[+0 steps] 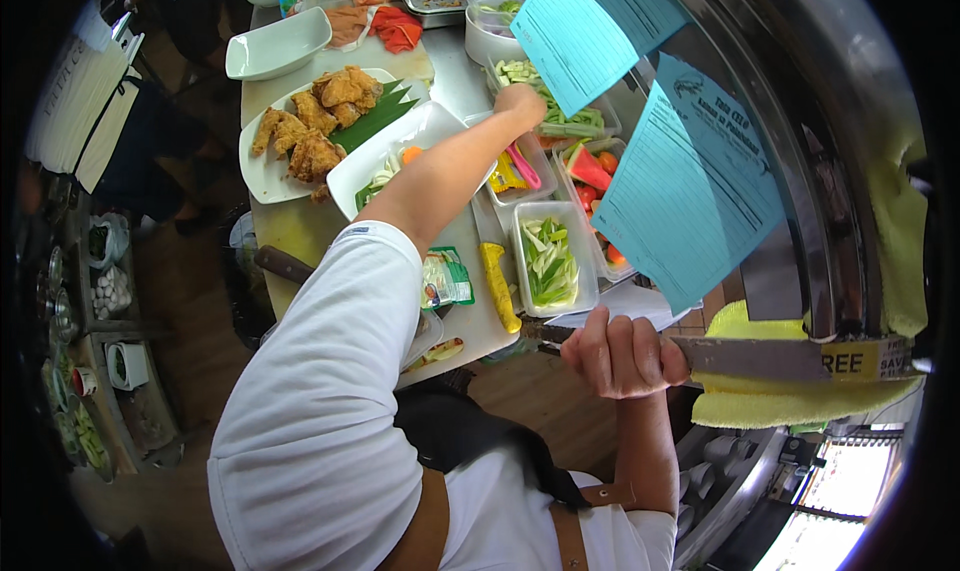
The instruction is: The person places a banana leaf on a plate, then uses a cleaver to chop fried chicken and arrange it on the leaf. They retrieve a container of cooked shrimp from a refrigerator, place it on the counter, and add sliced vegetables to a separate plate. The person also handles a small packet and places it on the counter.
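My left hand (520, 107) reaches over a container of cut green vegetables (570, 119); its fingertips are hidden, so any hold is unclear. Under my left forearm lies a white rectangular dish (352, 183) with sliced onion, greens and a piece of carrot. My right hand (626, 355) is closed around a narrow metal shelf edge (735, 358). Nearby, a knife with a yellow handle (499, 288) lies beside a clear tub of sliced green vegetables (551, 263). Fried chicken pieces (315, 124) and a green leaf rest on a white plate (259, 183) at the left.
Blue order slips (694, 188) hang over the containers at the right. A brown-handled knife (283, 263) and a green-white packet (446, 278) lie on the cutting board. An empty white dish (277, 44) stands farther back. A yellow cloth (795, 406) hangs at the right. A co-worker (135, 120) stands at the left.
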Demonstrator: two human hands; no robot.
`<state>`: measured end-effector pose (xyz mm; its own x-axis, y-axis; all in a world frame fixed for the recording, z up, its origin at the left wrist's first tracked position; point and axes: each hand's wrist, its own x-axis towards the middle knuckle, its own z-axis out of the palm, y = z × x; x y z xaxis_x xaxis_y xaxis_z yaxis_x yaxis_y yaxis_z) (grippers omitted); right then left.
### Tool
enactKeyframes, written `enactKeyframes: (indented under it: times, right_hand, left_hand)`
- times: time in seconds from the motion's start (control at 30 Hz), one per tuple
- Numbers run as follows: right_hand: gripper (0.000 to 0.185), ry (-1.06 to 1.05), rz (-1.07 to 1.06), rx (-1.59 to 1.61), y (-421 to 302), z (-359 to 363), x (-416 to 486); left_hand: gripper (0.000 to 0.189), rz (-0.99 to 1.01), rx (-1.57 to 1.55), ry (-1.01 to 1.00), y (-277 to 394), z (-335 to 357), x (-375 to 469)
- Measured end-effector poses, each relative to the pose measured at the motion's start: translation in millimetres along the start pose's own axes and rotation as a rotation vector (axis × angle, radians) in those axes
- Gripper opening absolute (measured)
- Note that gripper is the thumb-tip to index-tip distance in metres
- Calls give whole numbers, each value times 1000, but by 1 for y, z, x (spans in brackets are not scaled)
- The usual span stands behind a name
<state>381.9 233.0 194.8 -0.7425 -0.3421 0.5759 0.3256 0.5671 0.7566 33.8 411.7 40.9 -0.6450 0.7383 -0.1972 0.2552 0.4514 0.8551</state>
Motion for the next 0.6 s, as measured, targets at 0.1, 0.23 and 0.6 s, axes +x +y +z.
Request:
enactKeyframes:
  times: [0.1,0.23,0.6]
  right_hand:
    - [21,-7,3,15,1,1,1]
    - [19,-31,-1,43,0,-3,-3]
    - [42,-867,1655,898,-14,-1,-168]
  left_hand:
    - [32,-20,70,178,-9,17,-13]
    - [30,-34,240,237,4,28,-26]
    - [51,347,932,-277,23,-23,-147]
